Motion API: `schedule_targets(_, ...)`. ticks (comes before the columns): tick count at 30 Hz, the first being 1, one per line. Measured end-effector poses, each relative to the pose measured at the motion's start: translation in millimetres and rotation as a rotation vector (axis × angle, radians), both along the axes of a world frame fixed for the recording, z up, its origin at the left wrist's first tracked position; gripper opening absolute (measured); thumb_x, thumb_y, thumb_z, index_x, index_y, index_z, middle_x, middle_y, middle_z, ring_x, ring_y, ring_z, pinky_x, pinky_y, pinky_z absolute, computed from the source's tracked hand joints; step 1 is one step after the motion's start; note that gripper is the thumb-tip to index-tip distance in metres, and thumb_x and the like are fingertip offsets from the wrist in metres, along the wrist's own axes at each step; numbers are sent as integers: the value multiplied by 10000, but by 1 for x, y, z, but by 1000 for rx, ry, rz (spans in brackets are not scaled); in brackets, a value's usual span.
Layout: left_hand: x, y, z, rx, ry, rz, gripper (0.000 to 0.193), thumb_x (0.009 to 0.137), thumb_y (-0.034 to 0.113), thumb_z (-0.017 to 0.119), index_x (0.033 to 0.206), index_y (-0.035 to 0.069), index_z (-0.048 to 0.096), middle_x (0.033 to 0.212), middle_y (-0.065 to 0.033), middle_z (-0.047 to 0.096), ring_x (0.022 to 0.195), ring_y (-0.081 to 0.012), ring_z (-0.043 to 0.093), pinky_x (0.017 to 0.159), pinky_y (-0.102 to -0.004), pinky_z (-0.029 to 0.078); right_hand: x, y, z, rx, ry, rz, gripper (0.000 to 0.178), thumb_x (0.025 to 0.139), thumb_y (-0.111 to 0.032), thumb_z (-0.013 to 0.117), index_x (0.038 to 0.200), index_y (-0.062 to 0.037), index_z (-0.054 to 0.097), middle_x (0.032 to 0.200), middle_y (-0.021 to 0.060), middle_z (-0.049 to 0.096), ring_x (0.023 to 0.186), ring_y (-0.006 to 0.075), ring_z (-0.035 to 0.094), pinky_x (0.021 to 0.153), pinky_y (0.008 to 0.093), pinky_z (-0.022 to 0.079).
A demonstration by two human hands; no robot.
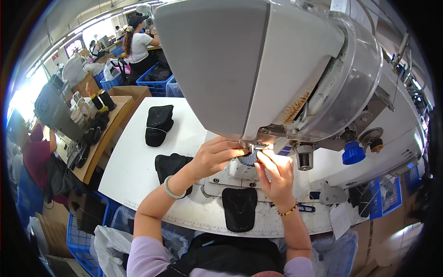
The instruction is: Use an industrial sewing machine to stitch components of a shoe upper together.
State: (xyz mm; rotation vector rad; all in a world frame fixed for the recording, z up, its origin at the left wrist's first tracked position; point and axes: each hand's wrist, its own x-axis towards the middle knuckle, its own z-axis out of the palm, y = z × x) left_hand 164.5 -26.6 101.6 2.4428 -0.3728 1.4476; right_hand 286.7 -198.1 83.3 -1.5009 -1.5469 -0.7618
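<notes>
Under the head of a large grey-white sewing machine (217,60), a small grey-blue fabric piece (249,159) sits at the needle area, lit by a bright lamp. My left hand (216,156), its fingers pressed together, grips the piece's left side. On the other side, my right hand (278,177) pinches its edge with thumb and fingertips. The machine head partly hides both sets of fingertips. Beneath my left wrist lies a black padded piece (168,165). Another black padded piece (240,209) rests nearer to me, between my forearms.
A banded black bundle (159,125) lies at the white table's (134,157) far left. Blue thread snips (306,208) are right of my right wrist. A blue knob (353,153) juts from the machine. Blue crates (83,240) stand below; co-workers sit at the left and behind.
</notes>
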Motion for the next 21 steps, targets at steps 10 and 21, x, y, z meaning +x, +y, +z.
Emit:
schedule_targets(10,-12,-16,14,172,123,52,343,607,-57,615,942,13,622,964,-67,617,907,-224,619,760,-321,513,-15,3,-4,47,-143,-62,301,722,-128,730,1013,-142,653,1007,-44,593,766,99,541,639,235,438)
schedule_targets(21,-13,-29,14,183,160,189,226,662,17,647,880,-11,597,888,-106,628,815,-253,635,718,-328,517,-10,-4,-2,-25,-59,-48,277,737,-66,726,1003,-86,649,996,33,604,916,211,571,836,351,412)
